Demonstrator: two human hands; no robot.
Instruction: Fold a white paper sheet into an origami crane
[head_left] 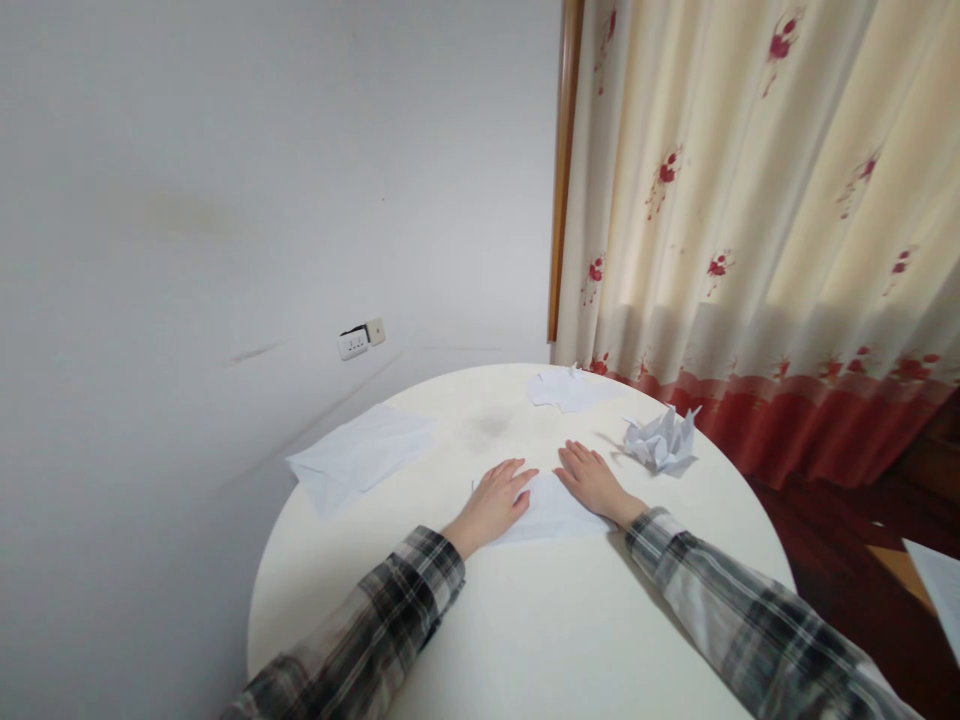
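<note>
A sheet of white paper [553,515] lies flat near the middle of the round white table [517,620]. My left hand [495,500] rests on its left part, fingers stretched out and thumb apart. On the right part lies my right hand [592,483], also flat with the fingers extended. Both hands cover portions of the sheet, so its upper corners are partly hidden. Neither hand grips anything.
Larger white sheets [360,450] lie at the table's left edge. Folded paper shapes [661,440] are heaped at the right, and paper pieces [559,388] sit at the far edge. A wall with a socket [352,344] and a flowered curtain [750,250] stand behind.
</note>
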